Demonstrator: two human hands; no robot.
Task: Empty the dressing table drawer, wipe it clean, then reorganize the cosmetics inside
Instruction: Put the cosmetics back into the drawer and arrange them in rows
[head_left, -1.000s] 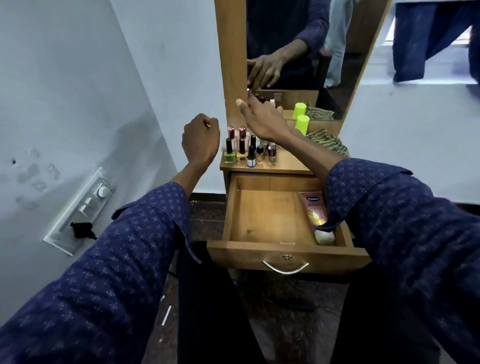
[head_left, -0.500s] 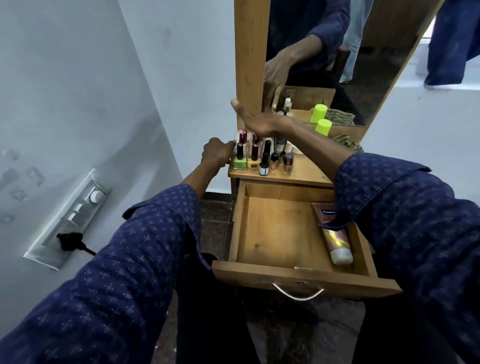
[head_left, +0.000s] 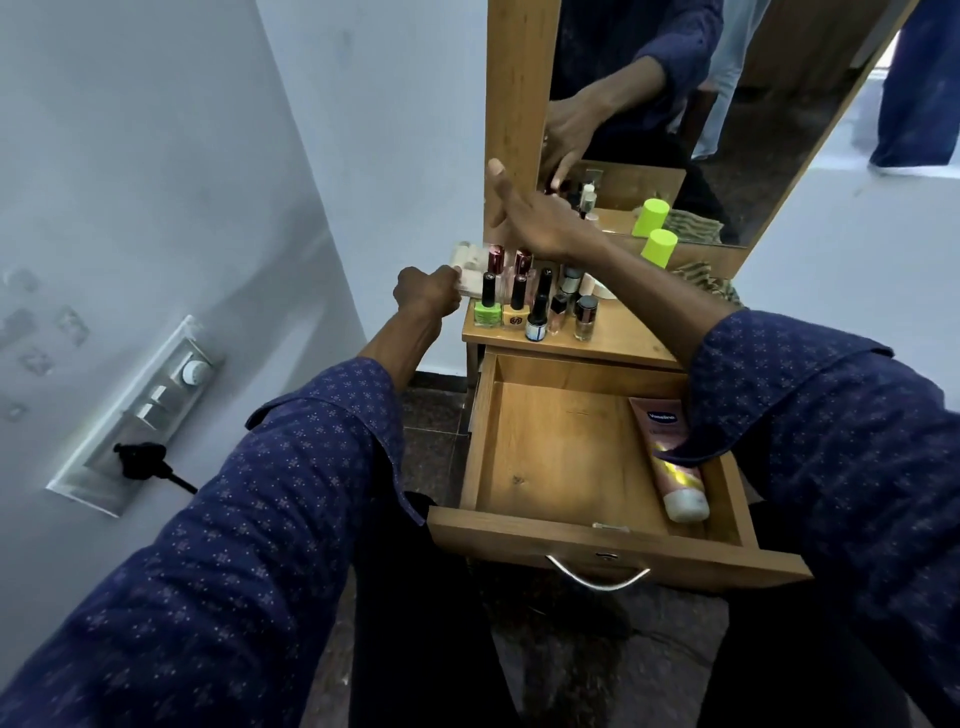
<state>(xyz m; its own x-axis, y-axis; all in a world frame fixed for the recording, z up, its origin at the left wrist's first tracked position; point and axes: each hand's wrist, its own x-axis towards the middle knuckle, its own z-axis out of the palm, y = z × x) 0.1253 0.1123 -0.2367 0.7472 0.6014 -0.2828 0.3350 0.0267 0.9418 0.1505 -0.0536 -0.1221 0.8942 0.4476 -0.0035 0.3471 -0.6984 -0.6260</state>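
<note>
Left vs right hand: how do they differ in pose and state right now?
The left hand is curled, gripping a pale item at the tabletop's left edge; the right hand is flat with straight fingers and holds nothing. The left sits level with the nail polish bottles; the right hovers above them, near the mirror frame. Both wear dark patterned sleeves.

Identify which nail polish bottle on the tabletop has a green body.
The front-left nail polish bottle, black-capped, nearest the left hand; its neighbours are orange, clear or dark.
</note>
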